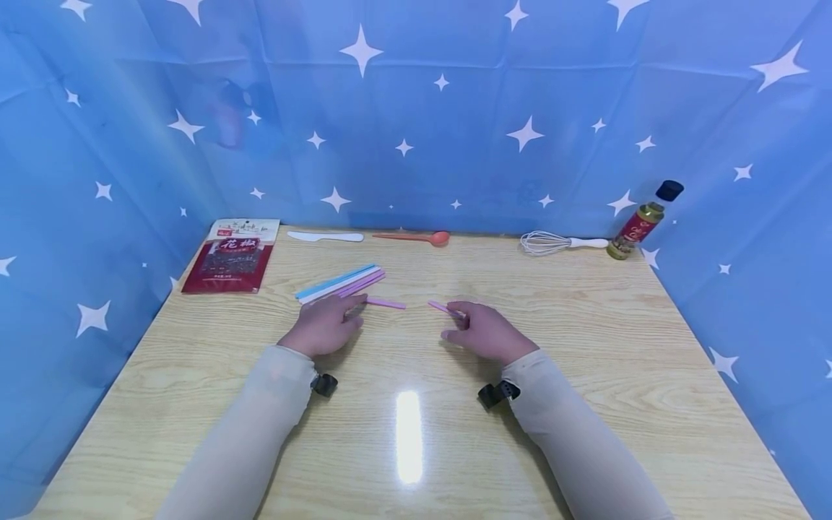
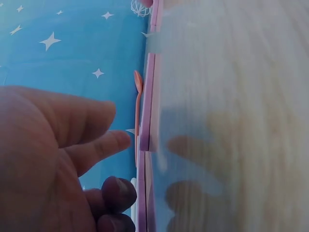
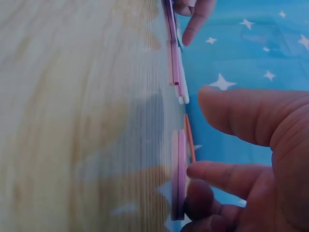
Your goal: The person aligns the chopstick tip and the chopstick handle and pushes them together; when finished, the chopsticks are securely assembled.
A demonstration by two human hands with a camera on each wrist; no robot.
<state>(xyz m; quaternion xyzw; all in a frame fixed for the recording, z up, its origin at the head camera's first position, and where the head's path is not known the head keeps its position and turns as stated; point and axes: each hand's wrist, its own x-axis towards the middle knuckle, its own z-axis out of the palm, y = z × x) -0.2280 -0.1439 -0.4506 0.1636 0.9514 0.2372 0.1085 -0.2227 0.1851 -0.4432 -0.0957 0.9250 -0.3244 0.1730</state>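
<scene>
On the table, a short pink stick [image 1: 388, 303] lies just beyond the fingertips of my left hand [image 1: 325, 325]. That hand's thumb and forefinger stand apart, and nothing is between them in the left wrist view. Under my right hand [image 1: 489, 332] lies a second pink stick [image 1: 439, 307], partly hidden in the head view. In the right wrist view the fingertips are right at this stick [image 3: 181, 174], with the thumb held well away. Blue, white and purple sticks [image 1: 341, 282] lie side by side just past the left hand, which covers their near ends.
Along the back edge are a red pouch [image 1: 229, 263], a white plastic knife [image 1: 325, 237], an orange spoon [image 1: 438, 238], a whisk [image 1: 552, 243] and an oil bottle [image 1: 633, 235]. A blue starred cloth [image 1: 422, 108] hangs behind and at both sides of the wooden table [image 1: 585, 318].
</scene>
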